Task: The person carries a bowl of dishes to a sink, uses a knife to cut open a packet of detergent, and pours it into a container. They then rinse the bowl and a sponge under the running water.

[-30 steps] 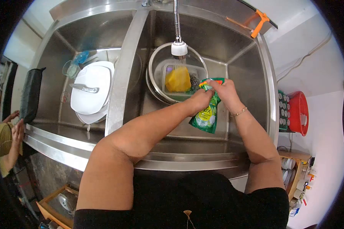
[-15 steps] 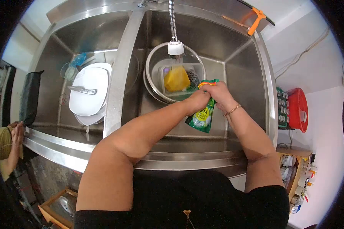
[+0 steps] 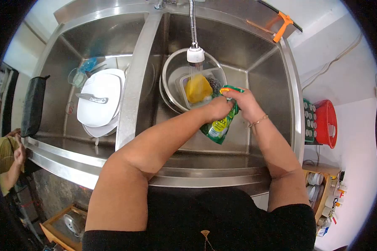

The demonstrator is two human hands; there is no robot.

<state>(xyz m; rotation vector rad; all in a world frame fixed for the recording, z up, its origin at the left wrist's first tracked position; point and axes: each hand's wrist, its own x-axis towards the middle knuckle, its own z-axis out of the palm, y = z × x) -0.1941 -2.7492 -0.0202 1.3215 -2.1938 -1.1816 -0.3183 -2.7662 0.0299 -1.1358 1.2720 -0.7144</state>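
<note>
Both hands are on a green pouch (image 3: 218, 129) with a yellow label, above the right basin. My left hand (image 3: 219, 109) is closed on its middle. My right hand (image 3: 244, 102), with a bracelet at the wrist, pinches the upper end near the red and yellow corner. Just left of the pouch, a clear plastic container (image 3: 182, 85) sits in a metal bowl (image 3: 167, 71). It holds a yellow sponge (image 3: 198, 88) and a dark scouring pad (image 3: 214, 85). Water runs from the white faucet head (image 3: 195, 55) onto the sponge.
The left basin holds stacked white plates (image 3: 97, 85) with a knife (image 3: 92, 98) on top, and a glass (image 3: 76, 78). An orange squeegee (image 3: 283, 27) lies at the back right. A red basket (image 3: 326, 123) is at right. Another person's hand (image 3: 19, 152) shows at far left.
The pouch's upper end has folded over more to the right, and its lower end has shifted slightly left. My right hand has moved slightly right. The view has shifted slightly.
</note>
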